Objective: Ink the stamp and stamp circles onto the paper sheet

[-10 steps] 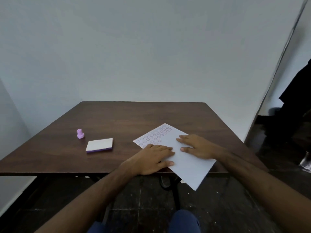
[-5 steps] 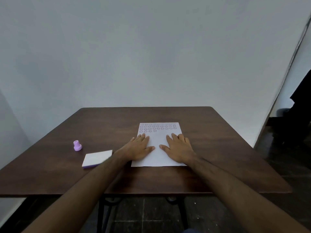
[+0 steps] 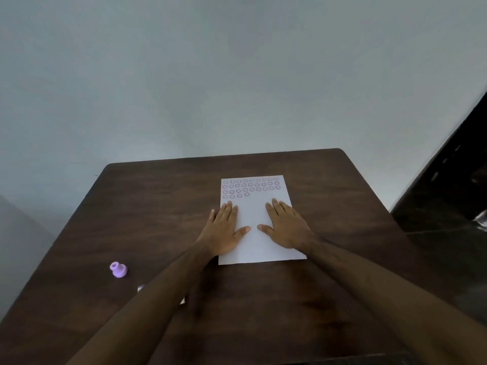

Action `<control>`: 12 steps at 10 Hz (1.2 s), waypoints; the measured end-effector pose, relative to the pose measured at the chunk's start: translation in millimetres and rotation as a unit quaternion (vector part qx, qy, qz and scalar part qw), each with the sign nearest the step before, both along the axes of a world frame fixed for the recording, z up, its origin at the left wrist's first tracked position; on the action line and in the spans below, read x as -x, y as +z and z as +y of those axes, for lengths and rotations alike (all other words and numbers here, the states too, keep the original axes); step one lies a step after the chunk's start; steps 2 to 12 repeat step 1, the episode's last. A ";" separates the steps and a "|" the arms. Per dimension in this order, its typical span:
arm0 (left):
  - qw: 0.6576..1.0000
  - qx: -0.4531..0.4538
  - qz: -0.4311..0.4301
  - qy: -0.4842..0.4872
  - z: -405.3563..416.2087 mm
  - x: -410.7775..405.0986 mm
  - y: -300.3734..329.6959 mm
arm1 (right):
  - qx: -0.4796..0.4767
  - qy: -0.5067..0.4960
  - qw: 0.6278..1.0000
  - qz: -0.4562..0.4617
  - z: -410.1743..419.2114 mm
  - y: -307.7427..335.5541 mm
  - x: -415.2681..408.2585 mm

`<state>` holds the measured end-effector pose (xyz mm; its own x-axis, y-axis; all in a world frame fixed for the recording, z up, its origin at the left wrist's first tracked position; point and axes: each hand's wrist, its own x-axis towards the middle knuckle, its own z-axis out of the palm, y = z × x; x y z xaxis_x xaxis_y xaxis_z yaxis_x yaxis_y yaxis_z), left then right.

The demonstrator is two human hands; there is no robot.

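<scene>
Right now both of your hands lie flat and spread on the paper sheet [image 3: 259,219] at the centre of the frame, holding nothing: the left hand [image 3: 223,230] overlaps the sheet's left edge and the right hand [image 3: 286,226] covers its right side. The sheet sits square on the brown table [image 3: 158,206], with rows of circles [image 3: 250,187] across its top and the last row only partly filled.

The stamp [image 3: 118,270] stands at the lower left of the frame, well apart from the sheet. The ink pad [image 3: 141,287] is nearly hidden under your left forearm; only a pale corner shows.

The likely trouble comes when you lift a hand to fetch the stamp: light paper on a smooth tabletop could slide or turn, and your next circles would land crooked against the rows. Your forearm could also drag across the pad as you pull back. And whether the top rows are dry cannot be told, so a palm sliding upward might smear them.
</scene>
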<state>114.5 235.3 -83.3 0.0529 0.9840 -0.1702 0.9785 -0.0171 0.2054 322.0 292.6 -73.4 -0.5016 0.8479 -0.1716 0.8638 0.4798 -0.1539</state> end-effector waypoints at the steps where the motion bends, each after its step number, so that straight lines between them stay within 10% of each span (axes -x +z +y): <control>1: 0.999 -0.002 0.035 0.009 -1.5 -1.9 28.2 | 0.034 -0.004 0.999 -0.007 0.6 31.9 1.5; 12: 0.999 -0.002 0.035 0.009 -1.5 -1.9 28.2 | 0.034 -0.004 0.999 -0.007 0.6 31.9 1.5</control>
